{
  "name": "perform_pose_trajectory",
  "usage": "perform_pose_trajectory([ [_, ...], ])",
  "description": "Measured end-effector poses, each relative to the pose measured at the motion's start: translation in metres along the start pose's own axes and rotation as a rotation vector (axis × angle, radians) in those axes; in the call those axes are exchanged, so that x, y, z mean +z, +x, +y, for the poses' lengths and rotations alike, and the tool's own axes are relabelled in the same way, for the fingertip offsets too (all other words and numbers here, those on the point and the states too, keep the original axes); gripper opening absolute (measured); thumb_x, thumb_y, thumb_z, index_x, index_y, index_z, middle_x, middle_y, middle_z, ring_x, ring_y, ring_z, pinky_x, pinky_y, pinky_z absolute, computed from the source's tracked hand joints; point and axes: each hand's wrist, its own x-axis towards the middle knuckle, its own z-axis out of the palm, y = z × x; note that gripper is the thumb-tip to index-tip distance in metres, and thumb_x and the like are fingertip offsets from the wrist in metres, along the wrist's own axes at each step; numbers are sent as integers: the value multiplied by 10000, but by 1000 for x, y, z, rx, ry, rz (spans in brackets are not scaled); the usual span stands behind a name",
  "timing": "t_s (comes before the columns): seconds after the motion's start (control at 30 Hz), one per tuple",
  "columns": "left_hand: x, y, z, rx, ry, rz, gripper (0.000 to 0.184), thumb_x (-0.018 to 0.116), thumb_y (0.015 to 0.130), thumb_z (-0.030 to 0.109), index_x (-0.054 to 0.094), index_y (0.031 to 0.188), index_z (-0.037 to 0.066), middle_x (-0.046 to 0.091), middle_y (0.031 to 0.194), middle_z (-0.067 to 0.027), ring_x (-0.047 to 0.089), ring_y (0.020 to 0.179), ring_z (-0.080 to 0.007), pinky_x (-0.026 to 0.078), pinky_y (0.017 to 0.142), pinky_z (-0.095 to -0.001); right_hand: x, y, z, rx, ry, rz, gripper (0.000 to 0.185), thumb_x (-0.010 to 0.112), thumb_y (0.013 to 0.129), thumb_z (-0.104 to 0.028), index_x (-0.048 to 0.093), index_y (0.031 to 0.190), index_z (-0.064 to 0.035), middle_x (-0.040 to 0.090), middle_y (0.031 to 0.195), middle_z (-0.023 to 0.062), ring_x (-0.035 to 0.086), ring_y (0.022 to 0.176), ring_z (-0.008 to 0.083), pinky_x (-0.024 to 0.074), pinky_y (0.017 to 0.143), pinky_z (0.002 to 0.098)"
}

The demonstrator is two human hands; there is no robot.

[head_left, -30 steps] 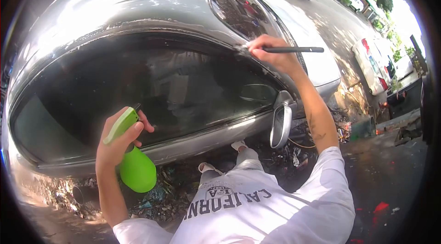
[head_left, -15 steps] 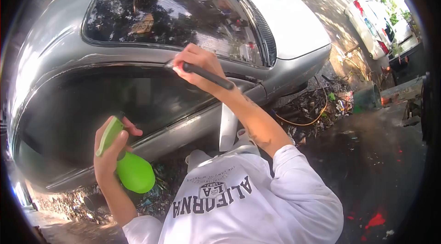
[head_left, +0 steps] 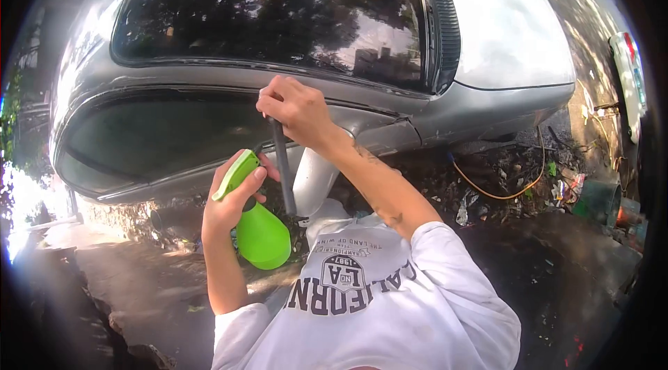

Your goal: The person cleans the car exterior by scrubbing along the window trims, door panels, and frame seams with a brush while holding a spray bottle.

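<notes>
My left hand (head_left: 233, 192) is wrapped round the neck and trigger of a green spray bottle (head_left: 264, 239), which hangs below it beside the car. In my closed right hand (head_left: 299, 109) is a tool with a long dark handle (head_left: 282, 168); the handle points down towards my body and the fingers hide its working end. That hand is at the roof edge of the silver car (head_left: 209, 77), between the windscreen (head_left: 278, 15) and the dark side window (head_left: 160, 133). Whether the tool touches the car cannot be made out.
A pale side mirror (head_left: 314, 178) juts out just below my right hand. The car's bonnet (head_left: 515, 22) is on the right. An orange hose (head_left: 518, 192) lies among leaves and litter, near a green container (head_left: 596, 203). Another white car (head_left: 628, 84) stands at the far right.
The dark handle has swung from pointing right to pointing down towards me. My left hand and the spray bottle have come nearer my right hand. The view has shifted along the car.
</notes>
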Motion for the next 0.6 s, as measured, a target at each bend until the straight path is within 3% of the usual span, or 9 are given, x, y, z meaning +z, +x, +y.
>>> perform_pose_trajectory([
  [0.07,11,1,-2,42,-65,94,336,668,986,352,645,1130,49,747,1007,-70,684,962,-134,541,668,-274,-34,-25,24,24,46,14,179,753,710,-9,658,829,-104,639,870,16,686,810,220,556,647,331],
  [0.13,26,3,-7,2,-76,142,326,663,993,361,646,1128,65,750,1023,-58,673,984,-127,544,683,-284,-69,-93,62,192,9,14,193,744,698,-28,652,843,-117,614,854,20,674,814,227,540,640,351],
  [0.23,55,15,-18,-44,-104,112,294,655,1002,368,648,1107,93,752,1048,-27,652,1035,-97,533,712,-281,-102,-173,95,343,-261,101,204,753,680,8,674,834,-101,638,853,44,676,767,250,540,640,354],
  [0.43,89,22,-9,-73,-202,250,262,686,991,335,643,1079,92,725,863,-16,682,878,-101,511,653,-264,-50,-81,41,205,-13,101,227,766,698,19,684,872,-103,639,873,43,684,792,251,544,657,363],
  [0.6,-6,11,23,101,-221,531,254,652,1010,361,665,1079,117,746,1008,-15,672,936,-114,493,699,-300,-39,-65,32,188,68,209,249,800,737,57,693,903,-95,641,875,68,681,740,242,554,649,341],
])
